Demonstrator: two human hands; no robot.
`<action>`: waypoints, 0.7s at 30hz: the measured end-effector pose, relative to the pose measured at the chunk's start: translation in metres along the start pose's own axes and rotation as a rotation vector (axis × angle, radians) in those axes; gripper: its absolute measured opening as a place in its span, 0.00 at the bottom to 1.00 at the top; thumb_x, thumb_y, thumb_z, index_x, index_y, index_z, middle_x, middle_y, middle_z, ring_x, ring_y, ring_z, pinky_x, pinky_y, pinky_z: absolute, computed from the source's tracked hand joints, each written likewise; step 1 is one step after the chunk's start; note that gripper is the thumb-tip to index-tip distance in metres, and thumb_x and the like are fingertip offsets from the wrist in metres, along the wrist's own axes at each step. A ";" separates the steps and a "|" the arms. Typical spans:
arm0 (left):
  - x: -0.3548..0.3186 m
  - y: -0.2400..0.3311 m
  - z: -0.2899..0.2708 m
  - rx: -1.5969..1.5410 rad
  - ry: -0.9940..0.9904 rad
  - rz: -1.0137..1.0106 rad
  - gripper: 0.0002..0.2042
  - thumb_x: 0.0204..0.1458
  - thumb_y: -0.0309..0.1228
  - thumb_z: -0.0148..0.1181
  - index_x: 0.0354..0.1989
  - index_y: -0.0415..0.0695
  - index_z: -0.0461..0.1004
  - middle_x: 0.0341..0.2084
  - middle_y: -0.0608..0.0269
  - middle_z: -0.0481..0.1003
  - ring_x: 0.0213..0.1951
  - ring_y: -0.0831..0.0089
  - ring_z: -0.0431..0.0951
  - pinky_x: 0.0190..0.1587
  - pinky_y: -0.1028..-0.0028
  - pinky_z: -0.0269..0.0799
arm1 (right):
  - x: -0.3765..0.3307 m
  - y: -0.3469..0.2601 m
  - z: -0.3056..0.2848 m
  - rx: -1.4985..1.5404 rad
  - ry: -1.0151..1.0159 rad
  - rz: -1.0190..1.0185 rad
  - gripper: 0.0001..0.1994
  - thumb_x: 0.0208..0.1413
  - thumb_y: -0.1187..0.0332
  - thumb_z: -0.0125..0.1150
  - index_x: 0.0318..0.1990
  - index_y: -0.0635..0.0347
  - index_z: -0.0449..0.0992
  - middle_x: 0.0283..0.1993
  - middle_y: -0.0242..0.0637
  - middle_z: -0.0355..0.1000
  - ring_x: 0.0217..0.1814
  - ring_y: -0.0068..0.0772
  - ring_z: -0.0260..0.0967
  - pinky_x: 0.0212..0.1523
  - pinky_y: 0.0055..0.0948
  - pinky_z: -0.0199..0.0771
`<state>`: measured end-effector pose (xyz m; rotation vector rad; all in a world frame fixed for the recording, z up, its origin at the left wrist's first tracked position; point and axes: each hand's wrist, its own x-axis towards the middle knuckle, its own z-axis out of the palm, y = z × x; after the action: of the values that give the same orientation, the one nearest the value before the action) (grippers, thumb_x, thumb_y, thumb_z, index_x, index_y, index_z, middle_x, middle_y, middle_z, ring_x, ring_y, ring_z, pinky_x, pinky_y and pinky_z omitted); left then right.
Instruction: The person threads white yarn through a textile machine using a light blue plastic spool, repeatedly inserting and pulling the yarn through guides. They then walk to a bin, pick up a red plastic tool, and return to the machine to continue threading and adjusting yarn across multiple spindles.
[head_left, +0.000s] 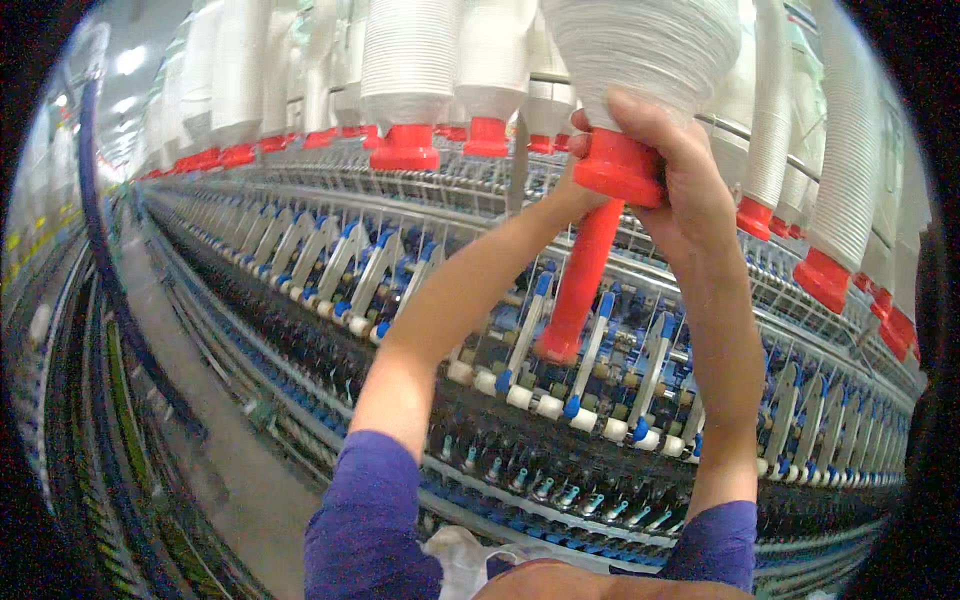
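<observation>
Both my arms reach up to a large white yarn bobbin (645, 45) hanging overhead. My right hand (690, 180) wraps around its red base (615, 165). My left hand (578, 130) is mostly hidden behind that base, with only its fingertips showing against it. A bare red tube (585, 275) slants down from under the hands in front of the machine. I cannot tell which hand holds it.
More white bobbins with red bases (405, 60) hang in a long row on both sides. Below runs a spinning frame with blue and white arms (350, 260) and rows of spindles. An aisle floor (190, 400) stretches away at left. Something white and crumpled (465, 560) sits by my chest.
</observation>
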<state>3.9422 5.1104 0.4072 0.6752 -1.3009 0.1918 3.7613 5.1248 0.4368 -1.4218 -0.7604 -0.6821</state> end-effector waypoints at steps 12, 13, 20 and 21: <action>-0.252 -0.005 -0.291 1.599 -0.820 -0.277 0.28 0.50 0.46 0.57 0.57 0.47 0.62 0.44 0.55 0.69 0.50 0.56 0.68 0.50 0.52 0.65 | -0.022 0.088 -0.058 -0.912 0.739 -0.180 0.30 0.34 0.73 0.72 0.49 0.65 0.66 0.44 0.39 0.72 0.46 0.31 0.70 0.47 0.32 0.71; -0.268 -0.004 -0.301 1.591 -0.785 -0.186 0.28 0.50 0.45 0.57 0.58 0.47 0.62 0.47 0.54 0.68 0.52 0.55 0.67 0.53 0.51 0.61 | -0.031 0.099 -0.066 -0.929 0.715 -0.221 0.31 0.34 0.73 0.72 0.49 0.65 0.65 0.45 0.39 0.71 0.46 0.32 0.70 0.47 0.32 0.71; -0.276 0.016 -0.271 1.673 -0.738 -0.011 0.28 0.50 0.43 0.57 0.59 0.44 0.62 0.55 0.53 0.65 0.57 0.54 0.64 0.55 0.50 0.58 | -0.011 0.122 -0.089 -0.862 0.651 -0.170 0.33 0.34 0.69 0.71 0.51 0.63 0.63 0.43 0.41 0.71 0.44 0.31 0.71 0.45 0.30 0.72; -0.265 0.023 -0.252 1.628 -0.717 0.051 0.28 0.50 0.42 0.58 0.58 0.43 0.62 0.54 0.52 0.67 0.56 0.56 0.66 0.55 0.52 0.60 | 0.001 0.117 -0.086 -0.816 0.644 -0.176 0.31 0.34 0.70 0.71 0.49 0.64 0.64 0.41 0.40 0.72 0.42 0.30 0.71 0.43 0.29 0.72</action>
<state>4.0637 5.3319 0.1414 2.2204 -1.6640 1.2013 3.8607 5.0440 0.3675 -1.7000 -0.0693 -1.6115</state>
